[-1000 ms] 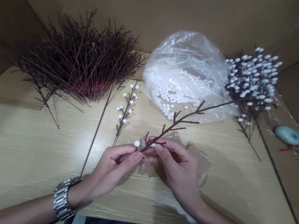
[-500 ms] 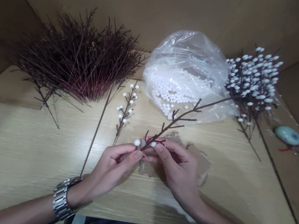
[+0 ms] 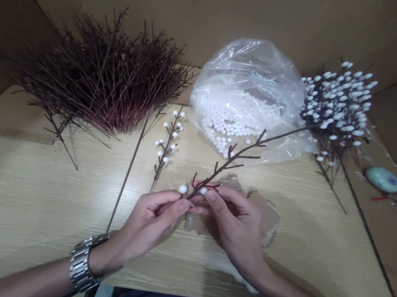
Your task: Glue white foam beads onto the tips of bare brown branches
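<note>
A brown artificial twig [image 3: 230,163] slants from my hands up to the right, its stem reaching over the plastic bag. My left hand [image 3: 153,219] pinches its lower end between thumb and fingers. One white bead [image 3: 182,189] sits on a twig tip just above my left thumb. Closed around a second white bead [image 3: 203,191], my right hand [image 3: 239,225] holds it with thumb and fingertips at a side branch. Whether that bead is seated on the branch tip I cannot tell. Behind my left hand lies a beaded twig [image 3: 166,148].
Bare brown twigs [image 3: 108,74] are heaped at the back left. A clear plastic bag [image 3: 253,62] of white beads stands at the back centre, beside a bunch of beaded twigs [image 3: 337,100]. Torn cardboard [image 3: 270,220] lies under my right hand. A pale green oval object [image 3: 382,179] is far right.
Almost nothing differs. Both hands keep their hold in the same place, and the view has shifted very slightly.
</note>
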The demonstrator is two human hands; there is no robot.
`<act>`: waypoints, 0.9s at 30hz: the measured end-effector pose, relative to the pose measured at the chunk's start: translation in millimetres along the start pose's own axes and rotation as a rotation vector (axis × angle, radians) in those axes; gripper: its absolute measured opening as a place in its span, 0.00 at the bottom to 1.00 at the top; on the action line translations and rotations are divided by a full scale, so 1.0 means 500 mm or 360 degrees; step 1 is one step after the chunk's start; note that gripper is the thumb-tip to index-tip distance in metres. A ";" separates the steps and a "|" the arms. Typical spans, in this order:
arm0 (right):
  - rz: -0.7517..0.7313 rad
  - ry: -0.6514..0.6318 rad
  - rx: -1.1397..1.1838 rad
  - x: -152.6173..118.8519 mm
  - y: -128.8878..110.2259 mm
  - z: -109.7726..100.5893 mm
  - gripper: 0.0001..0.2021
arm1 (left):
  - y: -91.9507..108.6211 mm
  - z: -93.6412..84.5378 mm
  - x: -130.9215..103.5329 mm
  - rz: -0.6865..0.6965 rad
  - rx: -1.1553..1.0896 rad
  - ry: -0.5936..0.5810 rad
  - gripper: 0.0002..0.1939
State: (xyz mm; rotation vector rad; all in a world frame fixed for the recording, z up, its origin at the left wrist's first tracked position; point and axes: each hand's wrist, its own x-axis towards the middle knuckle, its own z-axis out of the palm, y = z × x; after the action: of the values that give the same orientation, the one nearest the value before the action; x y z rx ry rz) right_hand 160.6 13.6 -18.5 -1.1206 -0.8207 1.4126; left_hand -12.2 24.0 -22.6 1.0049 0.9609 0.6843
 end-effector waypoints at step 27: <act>0.0037 0.0052 -0.0107 0.003 0.007 0.000 0.05 | -0.008 -0.002 0.005 0.0028 -0.0087 -0.0020 0.21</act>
State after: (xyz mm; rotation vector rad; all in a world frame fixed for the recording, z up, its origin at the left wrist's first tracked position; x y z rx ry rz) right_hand 159.4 14.8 -22.0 -1.2053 -0.8394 1.3912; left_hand -11.5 25.0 -27.4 0.9698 0.9188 0.7147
